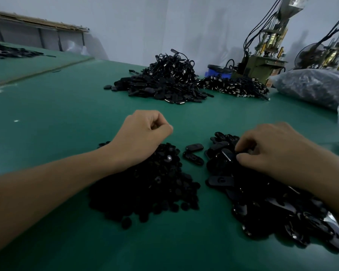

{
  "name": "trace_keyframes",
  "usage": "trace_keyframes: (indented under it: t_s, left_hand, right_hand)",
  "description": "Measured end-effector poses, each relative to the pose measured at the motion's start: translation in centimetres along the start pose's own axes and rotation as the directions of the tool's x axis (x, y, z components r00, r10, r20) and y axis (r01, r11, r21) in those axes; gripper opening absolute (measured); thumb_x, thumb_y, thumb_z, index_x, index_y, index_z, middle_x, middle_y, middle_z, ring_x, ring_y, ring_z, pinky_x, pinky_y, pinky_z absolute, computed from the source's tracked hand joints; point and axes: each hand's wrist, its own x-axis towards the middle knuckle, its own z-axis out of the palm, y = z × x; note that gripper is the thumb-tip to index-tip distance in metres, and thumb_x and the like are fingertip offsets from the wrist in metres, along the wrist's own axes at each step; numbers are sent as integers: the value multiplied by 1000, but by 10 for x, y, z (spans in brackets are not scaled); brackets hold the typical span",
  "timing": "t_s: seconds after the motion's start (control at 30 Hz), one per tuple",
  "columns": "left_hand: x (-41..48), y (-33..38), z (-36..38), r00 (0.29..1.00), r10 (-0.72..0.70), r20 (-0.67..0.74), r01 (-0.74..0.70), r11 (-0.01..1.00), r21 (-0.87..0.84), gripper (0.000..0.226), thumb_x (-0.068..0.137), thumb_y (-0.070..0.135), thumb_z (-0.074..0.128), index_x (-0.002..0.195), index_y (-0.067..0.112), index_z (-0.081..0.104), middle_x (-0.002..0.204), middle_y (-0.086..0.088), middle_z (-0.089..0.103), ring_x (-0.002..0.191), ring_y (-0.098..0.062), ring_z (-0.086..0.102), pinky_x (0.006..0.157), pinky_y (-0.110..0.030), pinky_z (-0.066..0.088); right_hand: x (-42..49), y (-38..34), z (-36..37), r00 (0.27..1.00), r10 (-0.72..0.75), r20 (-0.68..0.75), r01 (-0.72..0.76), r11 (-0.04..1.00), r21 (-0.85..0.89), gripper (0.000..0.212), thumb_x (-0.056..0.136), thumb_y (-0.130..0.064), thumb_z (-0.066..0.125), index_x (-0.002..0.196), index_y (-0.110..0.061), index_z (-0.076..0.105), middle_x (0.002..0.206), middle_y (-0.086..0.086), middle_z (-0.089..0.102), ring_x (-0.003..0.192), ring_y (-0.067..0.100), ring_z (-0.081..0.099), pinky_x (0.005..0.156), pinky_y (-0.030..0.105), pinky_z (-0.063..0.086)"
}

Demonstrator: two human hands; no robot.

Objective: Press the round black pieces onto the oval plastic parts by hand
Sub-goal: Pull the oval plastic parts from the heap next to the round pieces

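Fingers [241,147] touch oval parts [223,153] (right).

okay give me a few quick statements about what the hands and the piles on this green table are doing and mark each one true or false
1. The left hand is curled shut above the pile of round black pieces. True.
2. The right hand rests flat on the bare green table. False: its fingertips are in the pile of oval plastic parts.
3. Two oval parts lie apart between the two near piles. True.
4. The far heap of cabled parts sits in a blue bin. False: it lies loose on the table.
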Motion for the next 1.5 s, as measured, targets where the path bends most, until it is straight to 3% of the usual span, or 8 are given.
trace_keyframes:
  t_s: [0.1, 0.27, 0.63, 0.77, 0.93, 1.3, 1.4, 1.5]
  left_hand:
    - [0, -1, -1, 1000, -16, 6, 16, 999, -32, 22, 92, 24, 67, 72, 15, 64, 52, 15, 54, 48, -1, 42, 51, -12, 38]
    - [0, -2, -1, 1000, -15, 15, 16, 999, -37, 22, 93, 24, 67, 73, 15, 64, 53, 15, 55, 51, -4, 44, 52, -14, 41]
    - [-1, -2, 0, 1000, -18, 9, 18, 998, -52, 23, 93, 23, 67, 70, 17, 63, 49, 18, 53, 45, 0, 42, 48, -9, 36]
    - [-1, -1, -1, 1000, -23, 6, 23, 999, -47, 23, 92, 22, 67, 71, 17, 64, 49, 18, 54, 46, 0, 42, 49, -10, 37]
    - [-2, 0, 0, 1000, -20, 12, 20, 999, -47, 23, 93, 22, 67, 71, 17, 63, 49, 18, 54, 44, 1, 42, 48, -8, 36]
    - [-1, 0, -1, 999, -40, 10, 41, 997, -58, 22, 93, 22, 66, 72, 17, 62, 47, 16, 49, 42, -1, 38, 45, -10, 33]
    - [-2, 2, -1, 999, -43, -5, 42, 997, -63, 21, 93, 22, 66, 72, 18, 63, 49, 15, 51, 46, -3, 42, 47, -12, 36]
    - [-3, 9, -4, 999, -7, -39, 4, 996, -85, 20, 91, 28, 69, 72, 20, 66, 55, 7, 57, 55, -8, 52, 53, -18, 43]
  right_hand:
    - [0, -7, 2, 999, 32, -6, -33, 998, -54, 7, 85, -26, 65, 87, -25, 71, 85, -11, 63, 83, 18, 61, 80, 35, 52]
    - [-2, -10, -1, 984, 144, -102, -149, 988, -43, 9, 81, -20, 64, 84, -27, 69, 84, 4, 67, 83, 32, 63, 73, 39, 56]
    - [-4, -8, 4, 968, 237, -79, -239, 971, -18, 11, 82, -30, 66, 92, -30, 62, 88, 1, 64, 83, 30, 61, 68, 38, 54]
    - [-7, -11, 4, 973, 206, -100, -211, 977, -43, 4, 87, -32, 63, 88, -29, 66, 86, -1, 64, 78, 27, 62, 72, 43, 57]
    - [-7, -22, 7, 981, 193, -25, -194, 978, -76, 35, 91, -56, 55, 84, -24, 67, 81, -3, 65, 78, 23, 63, 73, 42, 57]
    - [-7, -19, 14, 972, 135, -193, -133, 991, 22, 14, 97, -34, 55, 99, -31, 69, 93, 0, 65, 85, 27, 62, 73, 41, 55]
    - [-5, -21, 15, 949, 37, -312, -18, 998, 63, 13, 100, -34, 48, 97, -30, 60, 85, -8, 62, 77, 18, 58, 68, 38, 49]
    - [0, -30, 16, 945, -8, -328, 102, 957, 270, 11, 101, -33, 47, 98, -30, 56, 79, -11, 63, 68, 13, 62, 66, 40, 53]
